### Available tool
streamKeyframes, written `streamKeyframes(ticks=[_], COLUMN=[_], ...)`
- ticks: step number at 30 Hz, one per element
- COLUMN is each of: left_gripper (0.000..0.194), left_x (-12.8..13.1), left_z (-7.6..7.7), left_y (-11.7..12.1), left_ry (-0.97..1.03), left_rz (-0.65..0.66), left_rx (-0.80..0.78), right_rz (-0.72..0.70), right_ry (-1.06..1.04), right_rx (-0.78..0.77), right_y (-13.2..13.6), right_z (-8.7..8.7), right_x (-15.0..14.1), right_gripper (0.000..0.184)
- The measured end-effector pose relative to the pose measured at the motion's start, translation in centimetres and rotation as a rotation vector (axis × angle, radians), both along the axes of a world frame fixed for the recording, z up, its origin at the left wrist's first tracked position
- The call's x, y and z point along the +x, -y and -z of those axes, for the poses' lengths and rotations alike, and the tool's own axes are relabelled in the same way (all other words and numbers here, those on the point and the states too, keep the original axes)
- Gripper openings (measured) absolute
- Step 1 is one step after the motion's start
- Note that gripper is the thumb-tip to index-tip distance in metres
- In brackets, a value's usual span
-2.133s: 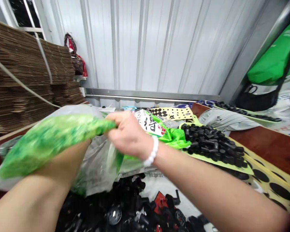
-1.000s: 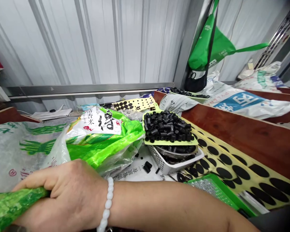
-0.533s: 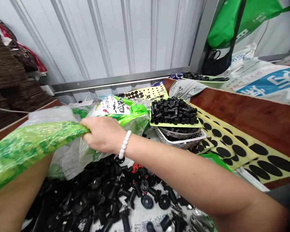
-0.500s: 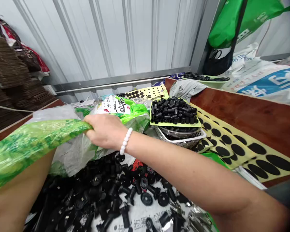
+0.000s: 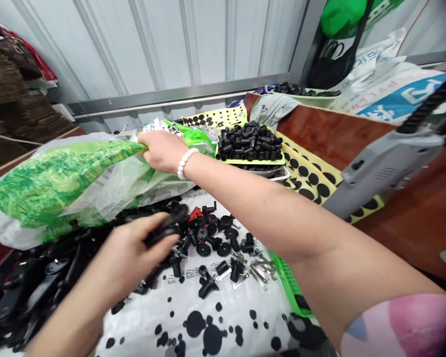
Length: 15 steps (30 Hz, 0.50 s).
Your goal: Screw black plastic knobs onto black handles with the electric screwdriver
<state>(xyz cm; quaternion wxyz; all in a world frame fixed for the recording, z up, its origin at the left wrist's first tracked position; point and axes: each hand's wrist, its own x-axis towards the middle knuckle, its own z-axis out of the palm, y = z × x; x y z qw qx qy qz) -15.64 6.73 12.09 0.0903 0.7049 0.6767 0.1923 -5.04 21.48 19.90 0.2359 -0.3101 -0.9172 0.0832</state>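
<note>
1. Reddish-brown wooden bench top (image 5: 405, 238).
2. Yellow sheet with black dots (image 5: 308, 178), lying on the bench.
3. Crumpled grey cloth (image 5: 271, 110), far end.
4. White printed sack (image 5: 193, 312), bearing scattered black plastic parts (image 5: 204, 248).

A plastic sack (image 5: 67, 178) lies left of the right hand (image 5: 163, 152), a tray of tubular parts (image 5: 249, 148) sits to its right, and loose fittings (image 5: 211, 243) lie on a printed sheet (image 5: 193, 302) beyond the left hand (image 5: 130, 253).
</note>
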Motion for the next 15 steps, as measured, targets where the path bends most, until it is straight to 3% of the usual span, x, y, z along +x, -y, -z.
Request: streamKeyframes(ticks=[2, 4, 6, 8, 12, 14, 15], left_gripper=[0.043, 0.044, 0.05, 0.058, 0.055, 0.048, 0.043], left_x=[2.9, 5.0, 5.8, 5.4, 1.4, -1.6, -3.2], left_z=[2.6, 4.7, 5.7, 5.4, 2.6, 1.3, 0.8], left_y=[-1.2, -2.9, -4.2, -4.7, -4.3, -4.3, -4.4], left_ry=[-0.077, -0.115, -0.137, -0.143, -0.066, 0.033, 0.062], left_rz=[0.173, 0.228, 0.269, 0.308, 0.375, 0.268, 0.11], left_rx=[-0.074, -0.108, -0.125, -0.134, -0.103, -0.005, 0.079], right_rz=[-0.007, -0.017, -0.033, -0.05, -0.033, -0.007, -0.007], right_ry=[-0.009, -0.01, -0.004, 0.002, -0.015, -0.033, -0.042], right_rx=[0.041, 0.066, 0.067, 0.065, 0.063, 0.075, 0.084], right_y=[0.0, 0.1, 0.2, 0.0, -0.7, -1.0, -1.1], right_z=[0.1, 0.4, 0.8, 1.2, 1.1, 0.6, 0.3], right_x=[0.3, 0.6, 0.9, 1.1, 1.1, 0.9, 0.8], right_gripper=[0.021, 0.02, 0.018, 0.016, 0.015, 0.016, 0.016])
